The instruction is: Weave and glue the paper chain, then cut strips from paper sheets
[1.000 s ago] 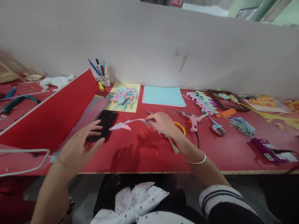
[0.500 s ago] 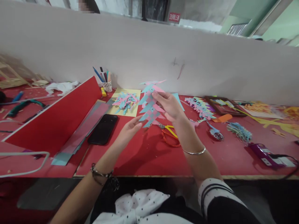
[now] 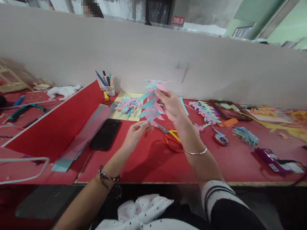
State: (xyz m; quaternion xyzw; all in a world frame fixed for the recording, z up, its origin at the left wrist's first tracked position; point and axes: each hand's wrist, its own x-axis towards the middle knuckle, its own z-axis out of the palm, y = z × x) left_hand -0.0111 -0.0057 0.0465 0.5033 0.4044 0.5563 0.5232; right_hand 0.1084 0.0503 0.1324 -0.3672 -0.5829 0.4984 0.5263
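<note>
A folded chain of pink and light blue paper strips (image 3: pixel 151 103), with pointed tips along both sides, is held upright above the table. My right hand (image 3: pixel 170 105) is closed on its right side near the top, thumb in front. At its lower end my left hand (image 3: pixel 136 133) pinches the bottom tip between thumb and fingers. Below and to the right lie scissors (image 3: pixel 173 136) with red and yellow handles. Behind the chain, a pile of small folded pink and blue paper pieces (image 3: pixel 129 106) rests on a yellow sheet (image 3: pixel 120 97).
A black phone (image 3: pixel 105 134), long paper strips (image 3: pixel 83 134) and a slanted red board (image 3: pixel 57 118) lie left. A pen cup (image 3: pixel 110 90) stands by the partition. Rightward are another paper chain (image 3: pixel 203 111), a wooden frame (image 3: pixel 230 110), a thread bundle (image 3: pixel 246 135) and a purple power socket (image 3: pixel 273 161).
My left hand has moved up and right and now pinches the chain's lower tip. The chain has shifted slightly left and up, its lower end turned.
</note>
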